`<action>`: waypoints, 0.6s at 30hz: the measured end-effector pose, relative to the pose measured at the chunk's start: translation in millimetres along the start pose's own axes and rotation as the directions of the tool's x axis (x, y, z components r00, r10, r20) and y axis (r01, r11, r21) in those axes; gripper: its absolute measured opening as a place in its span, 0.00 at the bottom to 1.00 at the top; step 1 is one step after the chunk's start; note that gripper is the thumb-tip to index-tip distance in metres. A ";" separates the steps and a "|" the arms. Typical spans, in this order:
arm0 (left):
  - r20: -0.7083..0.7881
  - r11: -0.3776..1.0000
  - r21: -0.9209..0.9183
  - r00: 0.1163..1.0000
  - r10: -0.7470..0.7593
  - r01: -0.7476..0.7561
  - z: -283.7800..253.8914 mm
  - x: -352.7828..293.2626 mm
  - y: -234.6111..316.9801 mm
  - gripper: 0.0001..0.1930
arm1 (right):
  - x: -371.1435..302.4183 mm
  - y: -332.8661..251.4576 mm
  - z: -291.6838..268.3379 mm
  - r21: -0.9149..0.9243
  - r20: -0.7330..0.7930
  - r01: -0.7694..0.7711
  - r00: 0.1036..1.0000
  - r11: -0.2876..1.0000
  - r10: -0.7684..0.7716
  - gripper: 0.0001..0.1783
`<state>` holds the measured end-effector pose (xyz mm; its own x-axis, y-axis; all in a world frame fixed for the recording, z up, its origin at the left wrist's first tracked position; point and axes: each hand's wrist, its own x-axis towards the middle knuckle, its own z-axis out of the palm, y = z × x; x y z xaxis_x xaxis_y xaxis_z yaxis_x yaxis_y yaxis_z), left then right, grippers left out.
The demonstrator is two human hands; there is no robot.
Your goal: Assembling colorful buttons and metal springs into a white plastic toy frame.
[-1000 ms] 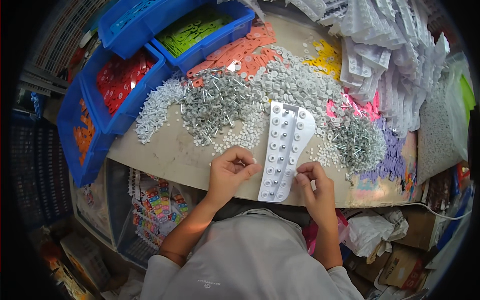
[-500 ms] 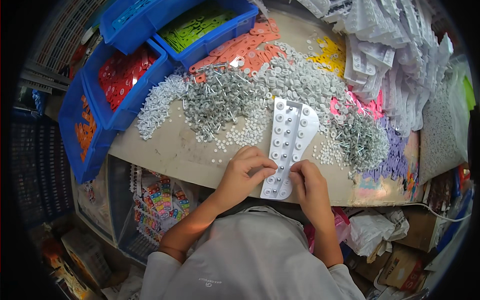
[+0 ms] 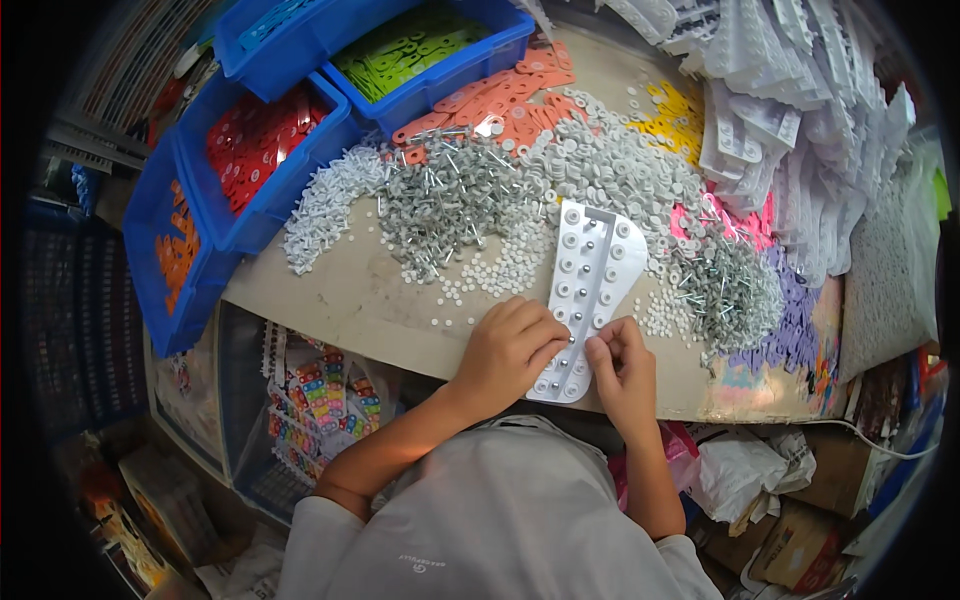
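A white plastic holder (image 3: 633, 262), long with one curved side, lies on the near part of the table in front of me. Round white washers sit in rows along both its sides, and shiny metal heads run down its middle channel. My left hand (image 3: 508, 352) is at the holder's left edge, fingers curled and pinched over its lower half; anything between the fingertips is hidden. At the lower right edge, my right hand (image 3: 625, 372) has thumb and forefinger closed together beside the washers. I cannot make out what it pinches.
Past the holder lie heaps of silver pins (image 3: 450, 200), white washers (image 3: 610, 165) and small white plastic pieces (image 3: 335, 205). Blue bins (image 3: 345, 125) of coloured pieces stand at the far left. Stacked white holders (image 3: 760, 60) and a bulging clear bag (image 3: 890, 260) are on the right.
My left hand has turned a little, its back now more over the fingers, still at the holder. My right hand's fingertips have shifted slightly down. The whole view has moved slightly.
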<state>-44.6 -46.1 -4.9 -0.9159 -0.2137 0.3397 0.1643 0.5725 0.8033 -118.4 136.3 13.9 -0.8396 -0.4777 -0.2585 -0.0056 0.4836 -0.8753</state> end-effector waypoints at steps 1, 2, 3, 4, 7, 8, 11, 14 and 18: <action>-0.002 1.000 0.001 1.000 -0.001 0.001 1.0 -2.0 -1.0 0.04 | 0.1 -0.1 0.7 0.000 0.002 0.002 1.000 1.000 -0.002 0.08; -0.008 0.994 -0.073 0.997 -0.078 0.077 2.2 -4.0 -2.2 0.05 | 0.4 -0.6 2.1 0.018 -0.009 -0.002 1.000 1.000 0.002 0.08; -0.008 0.978 -0.146 0.988 -0.154 0.151 3.0 -5.1 -2.4 0.06 | 0.6 -1.2 3.6 0.037 -0.020 -0.006 1.000 0.999 0.006 0.09; -0.009 0.978 -0.146 0.988 -0.153 0.150 2.9 -5.1 -1.6 0.06 | -0.2 -2.7 5.5 0.037 -0.021 -0.004 1.000 0.999 0.005 0.09; 0.085 0.872 -0.327 0.931 -0.356 0.363 2.7 -6.5 -2.7 0.06 | -2.9 -1.4 11.8 0.070 -0.119 0.017 0.993 0.997 -0.008 0.09; 0.000 0.955 -0.211 0.977 -0.213 0.209 5.4 -8.8 -6.1 0.07 | -2.2 6.0 15.5 -0.191 -0.195 0.234 0.943 0.953 -0.270 0.09; -0.091 0.992 0.092 0.991 0.098 -0.089 4.1 -13.6 -9.9 0.09 | -2.8 9.5 18.9 -0.484 -0.205 0.407 0.808 0.775 -0.553 0.09; -0.079 0.917 0.315 0.956 0.283 -0.246 3.2 -14.9 -10.8 0.11 | -3.7 11.3 19.6 -0.510 -0.211 0.425 0.781 0.747 -0.588 0.10; -0.022 0.905 0.316 0.951 0.307 -0.285 -0.9 -11.2 -12.2 0.10 | -2.1 15.9 18.7 -0.525 -0.191 0.465 0.752 0.713 -0.631 0.10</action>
<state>-36.0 -51.5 -18.0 -0.8127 -0.0450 0.5810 0.2940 0.8292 0.4754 -106.6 131.3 -7.1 -0.7317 -0.5245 0.4354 -0.6793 0.5076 -0.5300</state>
